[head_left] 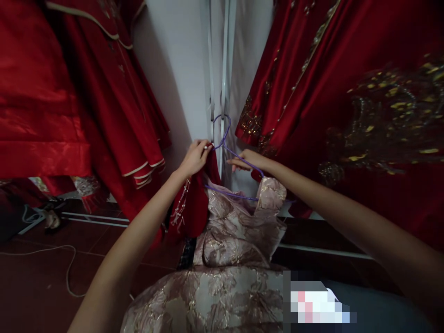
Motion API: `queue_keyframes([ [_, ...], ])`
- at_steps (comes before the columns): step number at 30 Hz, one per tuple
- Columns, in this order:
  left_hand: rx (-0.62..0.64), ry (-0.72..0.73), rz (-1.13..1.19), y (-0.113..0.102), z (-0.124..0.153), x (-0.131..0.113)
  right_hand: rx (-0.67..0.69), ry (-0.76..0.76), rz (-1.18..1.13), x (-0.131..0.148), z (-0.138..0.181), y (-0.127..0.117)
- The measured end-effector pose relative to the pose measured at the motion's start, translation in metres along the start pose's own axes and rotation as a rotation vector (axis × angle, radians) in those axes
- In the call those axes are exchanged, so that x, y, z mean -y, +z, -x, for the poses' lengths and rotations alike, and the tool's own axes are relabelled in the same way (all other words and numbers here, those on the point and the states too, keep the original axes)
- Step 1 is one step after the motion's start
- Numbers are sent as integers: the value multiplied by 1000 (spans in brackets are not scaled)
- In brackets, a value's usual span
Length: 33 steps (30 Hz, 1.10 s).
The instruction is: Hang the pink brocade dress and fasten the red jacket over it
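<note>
A thin purple hanger [231,152] hooks at the white rack posts. On its right arm hangs the strap of a pale pink dress [236,222] with a metallic floral pattern; the skirt spreads toward me. My left hand [194,158], with a pearl-like ring, is closed at the hanger's left shoulder, pinching the edge of a red garment [198,203] with beaded strands. My right hand [244,161] reaches in from the right, its fingers extended leftward and apart, with the hanger's right arm crossing in front of it. No held thing shows in its fingers.
Red gowns with gold embroidery [381,120] hang at the right. More red garments with cream trim [138,157] hang at the left. A cable [71,268] runs over the dark tiled floor near a shoe [52,219]. A pixelated patch covers something at bottom right.
</note>
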<state>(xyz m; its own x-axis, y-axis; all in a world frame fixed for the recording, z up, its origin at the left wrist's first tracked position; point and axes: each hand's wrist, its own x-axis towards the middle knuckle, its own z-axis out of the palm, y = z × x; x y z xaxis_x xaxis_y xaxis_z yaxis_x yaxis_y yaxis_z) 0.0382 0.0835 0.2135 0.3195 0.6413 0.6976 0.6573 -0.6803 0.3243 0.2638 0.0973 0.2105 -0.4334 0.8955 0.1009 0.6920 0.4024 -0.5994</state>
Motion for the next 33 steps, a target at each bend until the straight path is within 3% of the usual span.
queue_keyframes([
  [5, 92, -226, 134, 4, -2, 12, 532, 19, -284, 5, -11, 23],
  [7, 129, -262, 174, 2, -2, 13, 623, 53, -318, 2, -8, 28],
  [13, 261, -352, 366, -9, -1, 9, 587, 32, -317, -5, -6, 37],
  [19, 271, -379, 492, -17, 4, 4, 653, 90, -242, -1, -2, 40],
  [24, 305, -443, 662, -17, 5, 6, 654, 53, -289, 1, 2, 45],
  [29, 297, -411, 622, -15, 1, 15, 588, 13, -313, 6, 3, 51],
  [33, 293, -289, 353, -13, 2, 19, 599, 77, -356, 7, 7, 52],
])
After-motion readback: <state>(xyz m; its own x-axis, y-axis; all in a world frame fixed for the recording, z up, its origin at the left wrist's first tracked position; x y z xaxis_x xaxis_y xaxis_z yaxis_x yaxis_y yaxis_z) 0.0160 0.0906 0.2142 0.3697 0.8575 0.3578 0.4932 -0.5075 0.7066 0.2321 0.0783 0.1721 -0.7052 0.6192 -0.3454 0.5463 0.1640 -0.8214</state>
